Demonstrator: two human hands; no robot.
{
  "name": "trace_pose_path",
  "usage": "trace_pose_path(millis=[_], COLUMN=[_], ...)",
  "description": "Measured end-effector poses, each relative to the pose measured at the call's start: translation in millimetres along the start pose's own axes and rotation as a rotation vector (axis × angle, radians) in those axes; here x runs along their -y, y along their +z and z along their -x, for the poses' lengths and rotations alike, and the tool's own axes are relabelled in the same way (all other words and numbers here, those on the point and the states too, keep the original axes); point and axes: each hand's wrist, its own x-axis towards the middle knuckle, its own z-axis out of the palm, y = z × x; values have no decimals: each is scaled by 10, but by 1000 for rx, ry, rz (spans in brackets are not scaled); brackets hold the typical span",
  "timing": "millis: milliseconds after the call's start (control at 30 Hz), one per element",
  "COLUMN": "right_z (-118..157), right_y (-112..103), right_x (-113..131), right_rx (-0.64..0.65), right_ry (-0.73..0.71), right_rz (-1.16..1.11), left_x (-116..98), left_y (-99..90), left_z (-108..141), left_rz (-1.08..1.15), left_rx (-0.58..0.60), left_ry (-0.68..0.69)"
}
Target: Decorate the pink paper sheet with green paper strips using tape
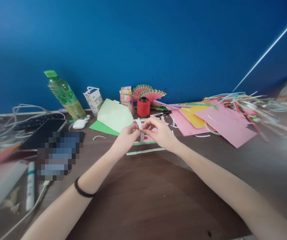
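Observation:
My left hand (127, 136) and my right hand (161, 134) meet above the middle of the desk, fingers pinched. Between them is a narrow white roll of tape (139, 124), seen nearly edge-on. The left fingers grip its near side, and the right thumb and fingertips close on its other edge; whether they hold a loose tape end is too small to tell. Beneath the hands lies pink and green paper (148, 143), partly hidden. A pale green paper strip (146, 151) lies just in front. Behind stand a red spool (143, 108) and a folded paper fan (156, 95).
Pale green sheets (113, 116), a white carton (93, 101) and a tilted green bottle (64, 95) are at back left. A phone (60, 155), cable and marker (30, 186) lie left. Pink sheets (226, 126) and a heap of strips (253, 108) cover the right.

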Motion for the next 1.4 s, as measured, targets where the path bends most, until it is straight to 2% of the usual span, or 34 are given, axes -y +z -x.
trace_pose_path(millis=[133, 333, 700, 900, 1100, 1400], right_z=[9, 33, 8, 22, 33, 32], right_y=[13, 35, 9, 18, 31, 12], right_x=[-18, 1, 31, 6, -13, 2], right_rx=[-19, -5, 54, 28, -27, -15], right_ry=[-33, -63, -43, -24, 5, -35], right_rz=[55, 153, 202, 124, 25, 121], left_x=[10, 13, 34, 36, 17, 32], left_y=[-18, -31, -22, -29, -21, -42], left_z=[5, 15, -11, -14, -15, 3], left_rz=[-93, -140, -43, 34, 65, -112], left_rx=[-42, -39, -8, 39, 7, -8], left_ry=[29, 77, 44, 55, 41, 62])
